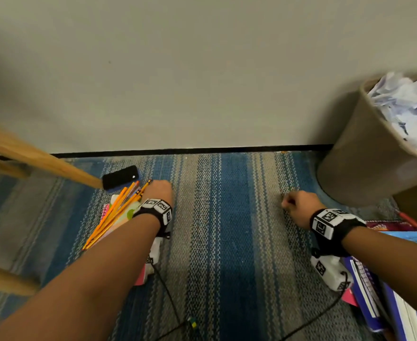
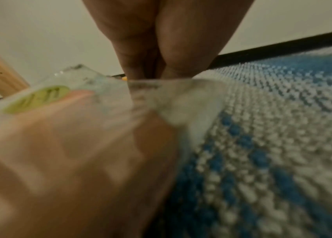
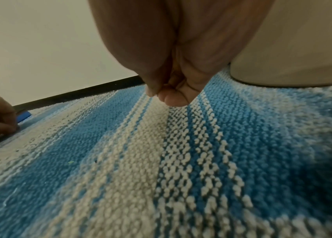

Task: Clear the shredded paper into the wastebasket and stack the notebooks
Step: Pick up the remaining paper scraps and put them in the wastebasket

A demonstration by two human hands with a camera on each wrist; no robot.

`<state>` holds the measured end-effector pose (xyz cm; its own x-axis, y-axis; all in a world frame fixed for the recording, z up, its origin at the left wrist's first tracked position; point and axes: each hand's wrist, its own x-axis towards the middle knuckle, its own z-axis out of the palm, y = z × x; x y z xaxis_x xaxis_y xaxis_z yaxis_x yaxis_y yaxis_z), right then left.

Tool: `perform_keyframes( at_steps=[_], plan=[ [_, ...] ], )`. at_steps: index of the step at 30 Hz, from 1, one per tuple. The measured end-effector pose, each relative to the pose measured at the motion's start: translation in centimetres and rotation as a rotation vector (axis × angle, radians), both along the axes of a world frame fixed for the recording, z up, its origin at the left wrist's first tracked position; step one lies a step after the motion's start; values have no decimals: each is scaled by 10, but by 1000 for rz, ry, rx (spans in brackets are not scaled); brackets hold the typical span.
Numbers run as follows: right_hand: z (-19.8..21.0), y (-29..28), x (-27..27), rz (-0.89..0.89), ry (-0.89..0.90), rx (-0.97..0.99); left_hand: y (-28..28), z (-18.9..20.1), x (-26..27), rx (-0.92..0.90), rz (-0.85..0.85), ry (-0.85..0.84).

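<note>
Left hand (image 1: 158, 190) down low on the striped rug (image 1: 227, 217), fingers curled tight on the edge of a clear plastic packet (image 2: 99, 90) with yellow pencils (image 1: 119, 212) beside it, over a pink notebook (image 1: 141, 276). Right hand (image 1: 298, 207) near the wastebasket (image 1: 365, 163), fingers curled in; cannot tell what is pinched. Crumpled paper (image 1: 409, 109) heaped in the wastebasket, far right. More notebooks (image 1: 384, 299) piled near right. Black phone (image 1: 120, 177) far left.

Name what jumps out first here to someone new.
The wastebasket at far right, heaped with crumpled paper. Then a fan of yellow pencils by the left hand, lying over notebooks, with a black phone beyond them. The right hand is curled over bare striped carpet.
</note>
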<state>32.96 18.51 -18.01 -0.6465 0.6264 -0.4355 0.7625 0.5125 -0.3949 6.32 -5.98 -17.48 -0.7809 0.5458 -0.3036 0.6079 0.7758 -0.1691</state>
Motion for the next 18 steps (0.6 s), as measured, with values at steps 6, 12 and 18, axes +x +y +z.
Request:
perform_keyframes(
  at_steps=[6, 12, 18],
  plan=[
    [-6, -5, 10, 28, 7, -18, -3, -9, -7, -59, -58, 30],
    [-7, -15, -5, 136, 30, -22, -1, 15, -50, 236, 182, -47],
    [-22, -29, -13, 156, 23, -33, -22, 37, -119, 211, 263, -26]
  ],
)
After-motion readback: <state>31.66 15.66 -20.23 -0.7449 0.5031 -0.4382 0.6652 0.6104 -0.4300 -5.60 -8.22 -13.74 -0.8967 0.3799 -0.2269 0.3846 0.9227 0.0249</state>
